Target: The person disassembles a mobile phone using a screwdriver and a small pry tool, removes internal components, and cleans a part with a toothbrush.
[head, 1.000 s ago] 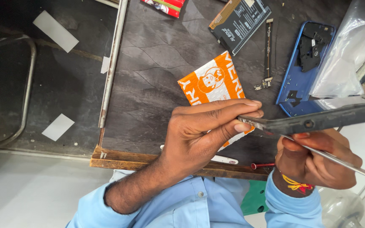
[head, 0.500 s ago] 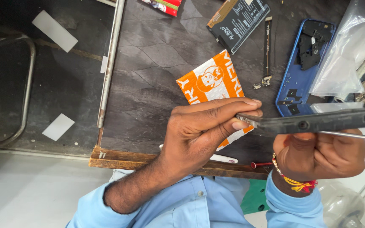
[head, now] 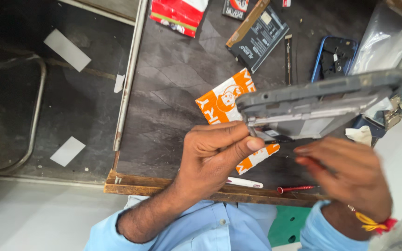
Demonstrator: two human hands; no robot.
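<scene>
The grey phone frame [head: 319, 100] hangs edge-on in the air above the dark worktop [head: 173, 88], over the orange-and-white packet [head: 226, 100]. The left hand [head: 215, 155] pinches its near-left corner; that grip is small, so the frame may twist free. The right hand [head: 350, 174] is blurred, fingers spread, holding nothing; it could knock the frame onto the blue phone shell [head: 333, 58] at far right.

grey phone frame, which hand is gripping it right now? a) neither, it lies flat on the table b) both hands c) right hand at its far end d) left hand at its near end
d: the left hand pinches the near end of the grey phone frame, lifted off the dark table; the blurred right hand seems to sit just below it.
</scene>
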